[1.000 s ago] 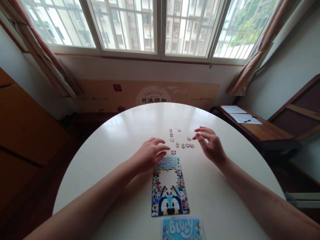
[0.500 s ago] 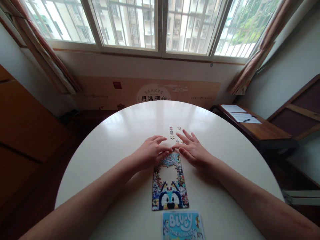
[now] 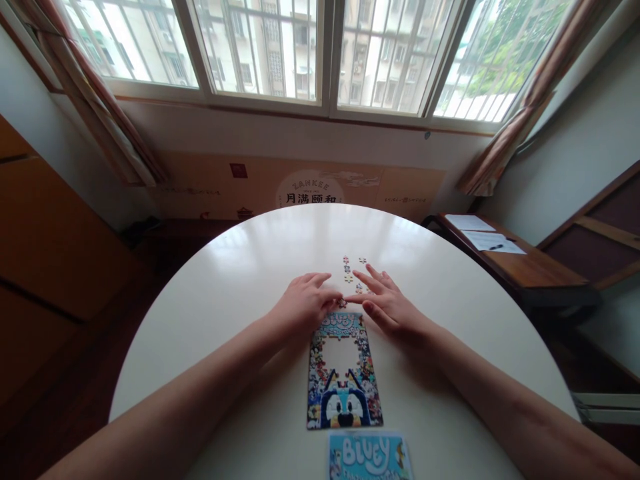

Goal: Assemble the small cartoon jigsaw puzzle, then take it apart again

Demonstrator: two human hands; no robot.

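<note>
A jigsaw puzzle (image 3: pixel 345 403) with a blue cartoon dog lies on the white table, with an unfilled gap in its middle. Just beyond its top edge, a small dark puzzle piece (image 3: pixel 343 303) sits at the thumb and index fingertips of my left hand (image 3: pixel 306 301), which pinches it. My right hand (image 3: pixel 390 305) has its fingers spread, palm down, the index fingertip close to that same piece; whether it touches cannot be made out. Past my fingers lie several loose puzzle pieces (image 3: pixel 347 269), some partly covered by my right hand.
A blue "Bluey" picture card (image 3: pixel 369 457) lies nearest me, below the puzzle. The round white table (image 3: pixel 215 293) has a curved edge. Beyond stand a printed box panel (image 3: pixel 200 180) and barred windows. Papers with a pen (image 3: pixel 493 241) rest on a wooden side table (image 3: pixel 535 267) at right.
The view has shifted slightly, so the table things sit a little lower and to the right. The small piece now shows more clearly at my left fingertips; both hands stay nearly in place.
</note>
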